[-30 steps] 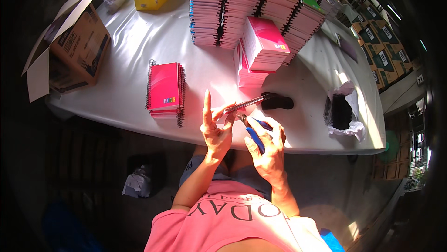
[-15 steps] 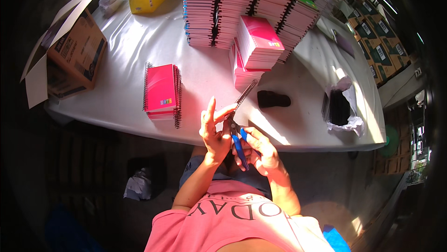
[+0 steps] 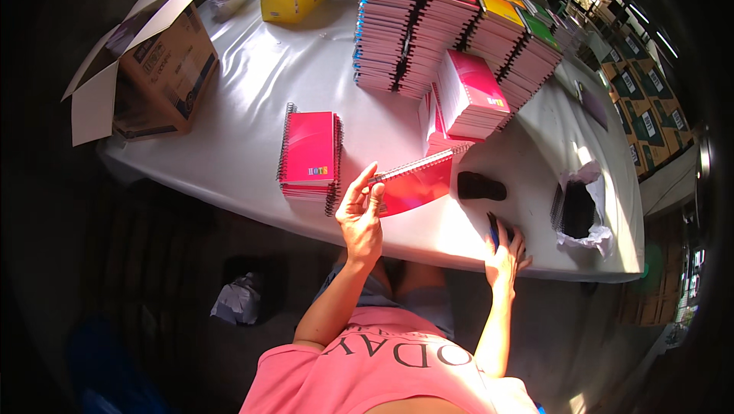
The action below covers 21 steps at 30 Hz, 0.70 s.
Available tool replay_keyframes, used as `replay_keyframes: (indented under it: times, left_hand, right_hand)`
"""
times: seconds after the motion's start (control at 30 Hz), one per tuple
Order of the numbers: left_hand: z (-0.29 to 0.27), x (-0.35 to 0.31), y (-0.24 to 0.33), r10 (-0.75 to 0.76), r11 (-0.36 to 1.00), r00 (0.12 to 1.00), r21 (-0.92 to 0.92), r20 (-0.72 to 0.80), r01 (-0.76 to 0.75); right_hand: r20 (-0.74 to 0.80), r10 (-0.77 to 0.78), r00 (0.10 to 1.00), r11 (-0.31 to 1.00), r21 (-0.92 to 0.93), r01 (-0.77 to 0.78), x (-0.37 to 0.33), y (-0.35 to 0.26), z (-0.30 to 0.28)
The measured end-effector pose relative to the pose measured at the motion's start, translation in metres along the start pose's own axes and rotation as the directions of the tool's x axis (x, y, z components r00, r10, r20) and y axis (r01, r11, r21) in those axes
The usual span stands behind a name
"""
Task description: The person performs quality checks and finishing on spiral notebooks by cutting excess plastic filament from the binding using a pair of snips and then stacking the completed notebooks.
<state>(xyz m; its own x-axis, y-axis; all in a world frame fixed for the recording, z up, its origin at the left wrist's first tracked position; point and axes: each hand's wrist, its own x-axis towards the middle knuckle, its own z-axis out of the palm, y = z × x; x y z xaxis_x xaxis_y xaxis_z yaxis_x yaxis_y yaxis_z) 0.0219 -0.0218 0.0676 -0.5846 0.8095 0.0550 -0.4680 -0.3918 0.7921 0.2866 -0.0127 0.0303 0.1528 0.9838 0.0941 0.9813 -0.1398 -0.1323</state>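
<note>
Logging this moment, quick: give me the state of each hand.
Left hand: closed on the edge of a red spiral notebook, held above the table.
Right hand: at the table edge over a dark blue tool; grip cannot be told.

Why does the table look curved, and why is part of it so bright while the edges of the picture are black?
Head view: the fisheye lens bends the white table toward the rim and darkens the corners. Hard sunlight washes out the tabletop near the tall stacks of spiral notebooks. The left hand holding a red spiral notebook stays sharp; the floor below sits in deep shadow.
</note>
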Motion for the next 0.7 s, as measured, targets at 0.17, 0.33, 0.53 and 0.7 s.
replay_keyframes:
  times: [0.17,0.33,0.53,0.7]
  left_hand:
    - [-0.007,0.003,0.014,0.003,0.985,1.000,-0.174,-0.004,-0.004]
    - [-0.026,0.003,0.041,0.254,0.958,0.964,-0.155,0.077,-0.240]
    - [-0.072,0.033,0.080,0.536,0.535,0.843,0.759,0.035,-0.372]
    - [-0.113,0.067,0.040,0.332,0.669,0.943,0.708,-0.012,-0.226]
  right_hand:
    - [-0.018,-0.312,0.950,0.646,0.729,0.226,0.016,-0.056,-0.020]
    - [0.099,-0.501,0.860,-0.394,0.859,-0.328,0.021,-0.162,-0.035]
    - [-0.008,-0.466,0.885,-0.516,0.815,-0.264,0.099,-0.237,-0.051]
    - [-0.273,-0.728,0.629,-0.183,0.962,0.205,0.116,-0.305,-0.093]
